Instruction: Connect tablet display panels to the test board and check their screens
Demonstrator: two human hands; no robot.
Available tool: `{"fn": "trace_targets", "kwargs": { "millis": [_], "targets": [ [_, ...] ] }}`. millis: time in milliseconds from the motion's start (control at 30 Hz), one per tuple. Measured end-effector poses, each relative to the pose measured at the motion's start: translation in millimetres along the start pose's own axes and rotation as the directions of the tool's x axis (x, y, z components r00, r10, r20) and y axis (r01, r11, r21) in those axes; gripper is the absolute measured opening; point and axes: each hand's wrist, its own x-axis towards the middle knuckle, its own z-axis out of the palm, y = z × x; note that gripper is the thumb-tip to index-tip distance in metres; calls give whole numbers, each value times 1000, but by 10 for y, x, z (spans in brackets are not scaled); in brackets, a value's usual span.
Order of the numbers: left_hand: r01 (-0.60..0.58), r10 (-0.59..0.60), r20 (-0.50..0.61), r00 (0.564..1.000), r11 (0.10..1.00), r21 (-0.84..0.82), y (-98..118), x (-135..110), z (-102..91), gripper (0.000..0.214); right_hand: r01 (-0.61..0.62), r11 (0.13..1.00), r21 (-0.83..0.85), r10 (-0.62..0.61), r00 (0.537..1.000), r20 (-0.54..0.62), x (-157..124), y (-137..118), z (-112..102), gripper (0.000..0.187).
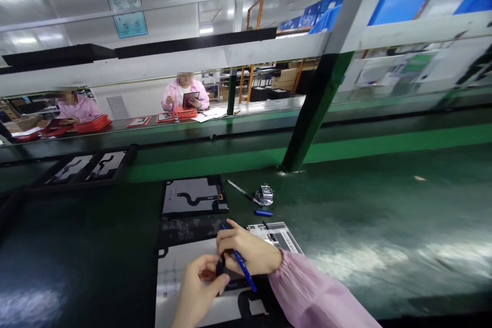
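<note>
My left hand is closed in a pinch on a small black strip, perhaps the end of a ribbon cable. My right hand grips a blue pen that slants across its fingers, and its fingertips meet the same black strip. Both hands are over a large grey panel with a black frame; a curved black ribbon cable shows on its lower part. Partly behind my right wrist lies a white printed sheet or panel. The strip's far end is hidden by my fingers.
Behind lies another panel, beside a thin pen, a shiny metal object and a blue pen cap. A slanted green-black post rises from the bench. Framed panels lie left; two people sit across with red-edged panels.
</note>
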Motion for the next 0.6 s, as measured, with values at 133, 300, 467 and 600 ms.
{"fn": "trace_targets", "kwargs": {
  "millis": [133,300,467,600],
  "targets": [
    [14,-14,16,1000,999,33,126,-73,7,19,7,1000,-11,-6,998,67,-34,18,-16,9],
    [22,-24,19,1000,997,79,48,-69,49,16,-53,993,-102,69,985,159,-54,-100,-36,7],
    [34,-33,-6,999,997,76,-113,-74,3,22,-51,993,-104,67,985,161,-78,-100,-120,5],
    [56,-55,-17,998,995,80,-247,-167,-125,20,-61,994,87,63,998,-17,-143,106,-167,10]
  ]
}}
